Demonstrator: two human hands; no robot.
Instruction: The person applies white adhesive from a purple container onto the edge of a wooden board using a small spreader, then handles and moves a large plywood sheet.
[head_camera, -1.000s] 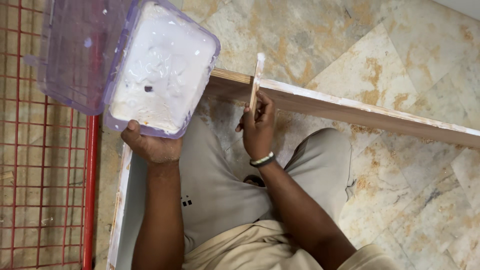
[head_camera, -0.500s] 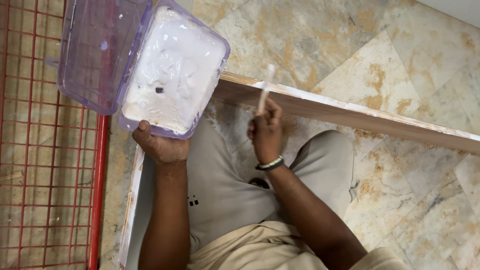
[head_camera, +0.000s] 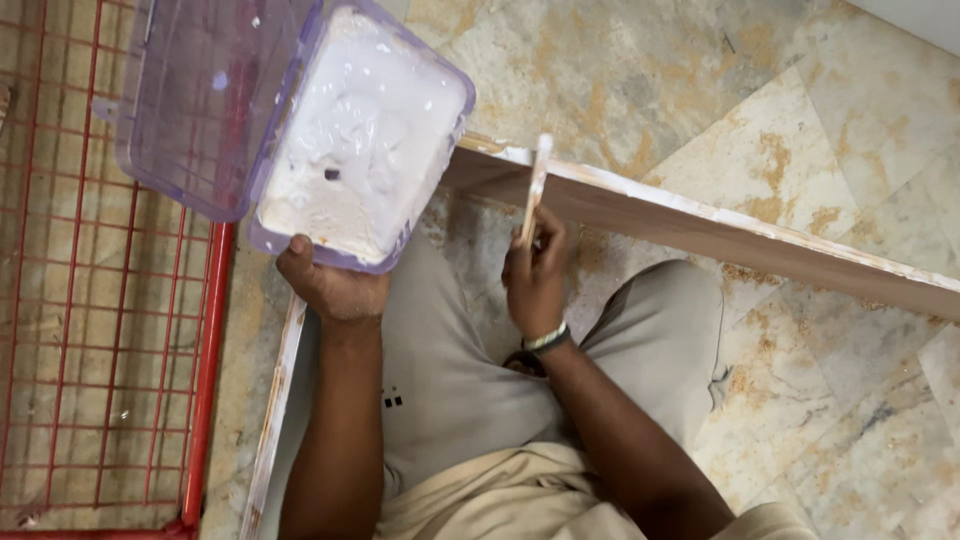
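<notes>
Currently, your left hand (head_camera: 330, 285) cups the near edge of a clear purple plastic container (head_camera: 365, 135) filled with white putty (head_camera: 360, 165), its hinged lid (head_camera: 210, 95) open at upper left of the frame. Your right hand (head_camera: 535, 275), at centre, pinches a thin flat stick (head_camera: 537, 185) upright against the paste-smeared wooden board (head_camera: 700, 225). Alongside, a red wire rack (head_camera: 100, 330) occupies the left edge.
</notes>
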